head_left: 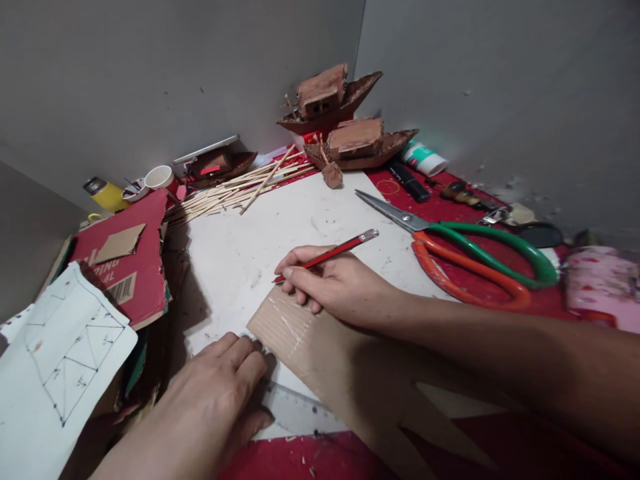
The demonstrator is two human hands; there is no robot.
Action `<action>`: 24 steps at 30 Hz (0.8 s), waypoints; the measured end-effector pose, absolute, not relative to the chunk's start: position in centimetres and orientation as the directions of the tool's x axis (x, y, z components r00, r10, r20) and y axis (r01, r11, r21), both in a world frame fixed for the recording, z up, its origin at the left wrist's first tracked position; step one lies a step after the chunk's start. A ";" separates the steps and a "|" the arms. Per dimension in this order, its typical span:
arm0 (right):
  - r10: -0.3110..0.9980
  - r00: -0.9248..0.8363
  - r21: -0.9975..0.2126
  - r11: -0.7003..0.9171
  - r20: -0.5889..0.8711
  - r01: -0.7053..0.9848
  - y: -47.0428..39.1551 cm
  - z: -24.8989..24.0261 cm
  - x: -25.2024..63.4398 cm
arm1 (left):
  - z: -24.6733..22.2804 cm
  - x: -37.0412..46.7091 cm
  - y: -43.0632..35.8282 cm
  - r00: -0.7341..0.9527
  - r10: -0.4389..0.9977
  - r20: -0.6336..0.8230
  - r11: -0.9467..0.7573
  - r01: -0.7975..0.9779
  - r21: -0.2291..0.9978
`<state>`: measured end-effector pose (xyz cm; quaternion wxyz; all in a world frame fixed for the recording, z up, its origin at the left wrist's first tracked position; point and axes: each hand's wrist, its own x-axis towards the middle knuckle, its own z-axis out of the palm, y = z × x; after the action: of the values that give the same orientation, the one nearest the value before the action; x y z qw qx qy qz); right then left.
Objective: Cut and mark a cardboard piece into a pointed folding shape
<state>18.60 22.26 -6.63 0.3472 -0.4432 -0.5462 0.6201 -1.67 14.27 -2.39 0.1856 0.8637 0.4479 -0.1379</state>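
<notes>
From just below the middle of the view down toward 5 o'clock lies a piece of brown cardboard (325, 360), with pale lines at its upper end and a notch cut into its lower part. Over that upper end, the right hand (345, 287) has its grip closed on a red and black pencil (335, 252), the tip pointing to about 8 o'clock. At 7 o'clock the left hand (215, 387) rests palm down, its grip loosely open, fingers bent and thumb apart beside a clear ruler (300, 410) at 6 o'clock; whether anything is under the palm I cannot tell.

A white sheet (230, 267) is spread beneath the work on the red desk (280, 460). At 3 o'clock are large scissors (407, 219), one handle green and the other orange, blades parted slightly. A black marker (411, 181) and a white and green container (425, 159) lie at 2 o'clock. Two brown model boats (350, 100) stand around 12 o'clock, a smaller boat (215, 167) at 10, near loose thin sticks (240, 190) and a cup (160, 179). A red printed board (145, 267) leans at 9 o'clock, and a paper drawing (50, 400) at 8.
</notes>
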 end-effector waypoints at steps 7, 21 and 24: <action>0.909 -0.374 -0.983 -0.175 -0.184 0.058 22.3 -6.8 18.5 | -1.1 -1.6 14.5 0.638 0.621 -0.456 -0.478 0.769 0.424; 0.916 -0.384 -0.993 -0.106 -0.119 0.055 22.5 -7.5 18.6 | -4.0 -3.2 17.4 0.619 0.785 0.017 -0.605 0.762 0.229; 0.917 -0.380 -0.992 -0.100 -0.122 0.077 22.4 -7.5 18.6 | -4.0 -3.0 16.7 0.636 0.767 0.089 -0.642 0.760 0.103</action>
<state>18.58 22.43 -7.51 0.3490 -0.4336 -0.5728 0.6017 -3.00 16.74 -4.02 0.0278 0.9040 0.4221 0.0620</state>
